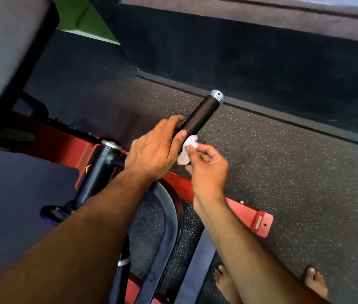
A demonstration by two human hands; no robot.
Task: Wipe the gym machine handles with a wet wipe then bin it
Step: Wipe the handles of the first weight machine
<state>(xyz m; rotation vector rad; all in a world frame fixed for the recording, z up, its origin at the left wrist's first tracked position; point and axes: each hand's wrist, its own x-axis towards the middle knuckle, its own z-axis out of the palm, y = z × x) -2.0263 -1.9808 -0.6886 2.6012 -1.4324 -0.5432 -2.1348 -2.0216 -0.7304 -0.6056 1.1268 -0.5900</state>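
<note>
A black gym machine handle (pixel 200 116) with a silver end cap (pixel 217 95) slants up to the right in the middle of the head view. My left hand (pixel 153 150) grips the handle's lower end, thumb lying along its near side. Just right of that thumb, my right hand (pixel 208 166) pinches a crumpled white wet wipe (pixel 186 150) between thumb and fingers. The wipe sits at the base of the handle, beside my left thumb; whether it touches the handle I cannot tell.
The machine's red frame (pixel 250 212) runs diagonally below my hands, with a black post (pixel 95 170) and a curved dark bar (pixel 169 207). A large dark pad (pixel 9 51) fills the upper left. Speckled rubber flooring (pixel 305 172) spreads right. Bare feet (pixel 315 281) show at the bottom right.
</note>
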